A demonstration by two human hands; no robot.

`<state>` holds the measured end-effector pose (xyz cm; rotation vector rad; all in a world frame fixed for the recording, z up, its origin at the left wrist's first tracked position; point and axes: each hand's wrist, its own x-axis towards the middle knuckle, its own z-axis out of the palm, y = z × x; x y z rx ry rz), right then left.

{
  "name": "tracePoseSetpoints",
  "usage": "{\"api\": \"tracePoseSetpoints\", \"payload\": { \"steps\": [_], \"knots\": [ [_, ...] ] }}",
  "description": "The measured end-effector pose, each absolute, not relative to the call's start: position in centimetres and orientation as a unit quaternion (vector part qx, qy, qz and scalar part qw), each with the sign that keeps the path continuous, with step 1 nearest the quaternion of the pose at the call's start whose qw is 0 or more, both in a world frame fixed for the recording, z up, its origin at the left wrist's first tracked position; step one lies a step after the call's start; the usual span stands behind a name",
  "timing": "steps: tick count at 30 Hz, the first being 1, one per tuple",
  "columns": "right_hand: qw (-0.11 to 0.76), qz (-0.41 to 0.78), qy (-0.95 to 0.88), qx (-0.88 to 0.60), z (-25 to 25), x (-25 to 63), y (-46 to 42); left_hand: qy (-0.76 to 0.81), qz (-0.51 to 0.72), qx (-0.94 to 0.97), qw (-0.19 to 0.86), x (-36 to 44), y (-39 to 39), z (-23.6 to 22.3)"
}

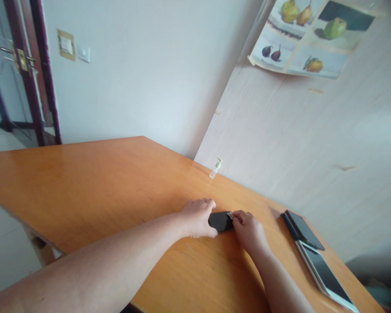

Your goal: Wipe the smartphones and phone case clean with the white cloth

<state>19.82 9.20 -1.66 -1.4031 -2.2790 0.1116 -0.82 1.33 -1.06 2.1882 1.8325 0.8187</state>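
Note:
A small black phone [220, 221] lies flat on the orange wooden table [101, 187]. My left hand [198, 217] curls round its left end, fingers closed over the top edge and thumb under the near edge. My right hand [250, 230] is closed at the phone's right end, fingertips pinching something small and grey at its edge that I cannot make out.
A small clear bottle [215, 169] with a pale green cap stands by the wall beyond the hands. To the right lie a dark phone [302, 229] and a white-framed tablet [326, 276]. A fruit poster [313, 37] hangs on the wall; a door [22, 74] is far left.

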Motion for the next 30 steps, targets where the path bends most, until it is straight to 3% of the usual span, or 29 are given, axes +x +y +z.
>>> {"api": "tracePoseSetpoints", "payload": {
  "steps": [6,15,23,30],
  "knots": [
    [0.249,0.099,-0.869,-0.417,-1.3,17.1,6.7,0.612,0.287,0.733,0.082,-0.8,1.4,-1.4],
    [0.278,0.052,-0.811,-0.513,-1.9,19.4,9.4,0.611,0.277,0.736,0.088,-0.6,1.3,-1.1],
    [0.270,0.171,-0.884,-0.341,-1.3,15.5,5.8,0.614,0.286,0.730,0.097,-0.5,1.1,-1.1],
    [0.291,0.101,-0.826,-0.472,-1.8,18.5,9.3,0.620,0.276,0.727,0.108,-0.4,0.8,-0.5]
  ]
}}
